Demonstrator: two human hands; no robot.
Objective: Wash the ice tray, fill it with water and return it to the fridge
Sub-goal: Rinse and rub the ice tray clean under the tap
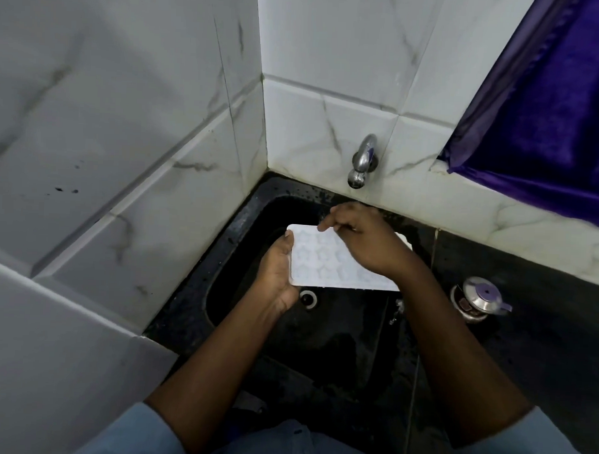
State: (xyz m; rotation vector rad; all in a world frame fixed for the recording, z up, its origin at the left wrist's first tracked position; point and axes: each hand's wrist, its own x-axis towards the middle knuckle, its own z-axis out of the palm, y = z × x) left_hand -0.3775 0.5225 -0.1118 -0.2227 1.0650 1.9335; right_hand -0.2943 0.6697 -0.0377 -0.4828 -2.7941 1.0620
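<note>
The white ice tray point(327, 261) is held above the black sink point(237, 255), roughly level with its moulded cavities facing up and its long side running from nine to three o'clock. The left hand point(276, 273) grips the tray's nine o'clock end, the thumb lying on the top face and the palm wrapped round the short edge. The right hand point(362, 239) lies across the tray's three o'clock half, its fingers curled round the twelve o'clock edge and holding it, with one fingertip stretched along that edge towards the left. At six o'clock from the tray the sink's drain point(308, 298) shows just past its near edge. The steel tap point(361, 161) juts from the tiled wall point(330, 92) at twelve o'clock from the tray, above the right hand. At three o'clock from the sink a small steel pot point(479, 297) with a purple knob stands on the dark bench point(542, 337), well apart from the tray. A purple curtain point(550, 99) hangs at two o'clock.
</note>
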